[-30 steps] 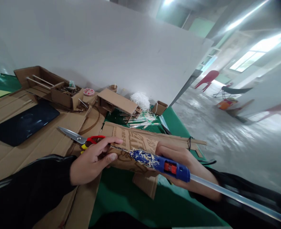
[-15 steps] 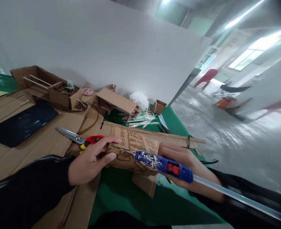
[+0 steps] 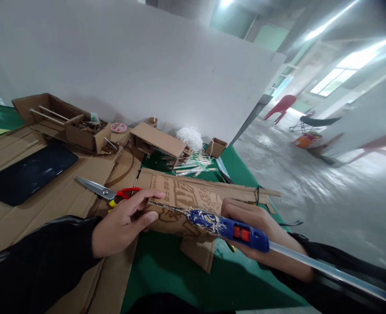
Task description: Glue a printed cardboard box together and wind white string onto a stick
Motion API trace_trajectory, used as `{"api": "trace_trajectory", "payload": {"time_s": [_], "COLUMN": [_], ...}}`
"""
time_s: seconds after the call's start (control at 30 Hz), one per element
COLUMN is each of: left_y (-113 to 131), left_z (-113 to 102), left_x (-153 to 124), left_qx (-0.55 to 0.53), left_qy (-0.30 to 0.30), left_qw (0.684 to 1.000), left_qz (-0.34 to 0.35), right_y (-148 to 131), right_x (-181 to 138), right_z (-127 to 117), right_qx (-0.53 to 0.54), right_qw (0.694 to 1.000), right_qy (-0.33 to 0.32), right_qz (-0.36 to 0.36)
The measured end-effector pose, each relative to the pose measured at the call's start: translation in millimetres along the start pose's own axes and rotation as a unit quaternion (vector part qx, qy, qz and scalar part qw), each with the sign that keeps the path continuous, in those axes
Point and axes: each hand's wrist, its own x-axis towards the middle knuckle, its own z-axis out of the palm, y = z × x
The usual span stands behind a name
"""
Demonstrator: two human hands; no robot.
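Observation:
My right hand (image 3: 255, 226) grips a blue hot glue gun (image 3: 227, 227) with a red switch and a long clear glue stick (image 3: 327, 270) running out of its back. Its tip rests along the edge of a printed cardboard piece (image 3: 180, 224). At that piece's left end, my left hand (image 3: 127, 222) pinches the cardboard between thumb and fingers. Just beyond the left hand lie scissors (image 3: 104, 192) with red and yellow handles, blades pointing left. A narrow cardboard flap (image 3: 198, 255) sticks out below the printed piece.
A dark flat panel (image 3: 29, 172) lies on cardboard sheets at left. Along the wall stand a cardboard box structure (image 3: 84, 135), a smaller cardboard form (image 3: 158, 138), white string (image 3: 189, 137), several thin wooden sticks (image 3: 196, 165) and a small open box (image 3: 216, 147). Green cloth (image 3: 167, 279) covers the table.
The glue gun has slid a little to the right along the cardboard edge, carried by my right hand. My left hand keeps its hold on the cardboard.

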Motion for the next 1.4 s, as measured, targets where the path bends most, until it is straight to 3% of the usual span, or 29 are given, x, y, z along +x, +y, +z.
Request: {"api": "trace_trajectory", "payload": {"time_s": [1.4], "left_y": [3.8], "left_z": [0.6], "left_x": [-0.6], "left_qx": [-0.036], "left_qy": [-0.003], "left_qw": [0.998], "left_qz": [-0.046], "right_y": [25.7], "right_x": [-40.1], "right_z": [-2.9], "right_qx": [-0.012], "right_qw": [0.999], "right_qy": [-0.006], "right_qz": [0.050]}}
